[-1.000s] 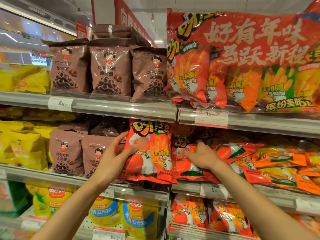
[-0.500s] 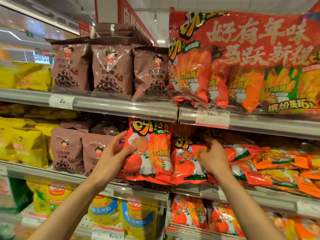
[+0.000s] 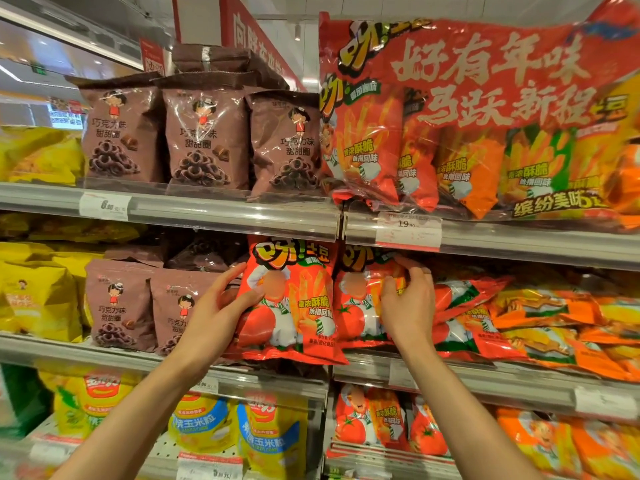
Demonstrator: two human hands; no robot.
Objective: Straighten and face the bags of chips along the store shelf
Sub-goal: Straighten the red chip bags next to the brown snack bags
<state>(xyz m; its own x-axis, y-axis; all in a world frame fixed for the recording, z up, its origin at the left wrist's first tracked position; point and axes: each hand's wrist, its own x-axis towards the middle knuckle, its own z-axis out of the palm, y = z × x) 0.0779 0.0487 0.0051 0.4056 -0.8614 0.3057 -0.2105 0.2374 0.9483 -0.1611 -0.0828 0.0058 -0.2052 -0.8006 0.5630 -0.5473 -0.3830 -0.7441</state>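
Two red tomato-flavour chip bags stand upright side by side on the middle shelf [image 3: 485,377]. My left hand [image 3: 214,306] holds the left edge of the first red bag [image 3: 298,306], thumb on its front. My right hand [image 3: 408,303] grips the second red bag [image 3: 356,306] by its right side, fingers curled over its upper edge. To the right, more red and orange bags [image 3: 512,323] lie flat and slanted in a loose heap.
Brown chocolate-ring bags [image 3: 117,299] stand left of my left hand, yellow bags [image 3: 31,292] further left. The shelf above carries brown bags [image 3: 204,143] and a big red multipack [image 3: 467,112]. Below are yellow-and-blue corn bags [image 3: 270,434] and more red bags [image 3: 370,417].
My right hand has risen from low on the second red bag to its upper right side, and that bag now stands upright, facing front. My left hand has stayed on the first bag.
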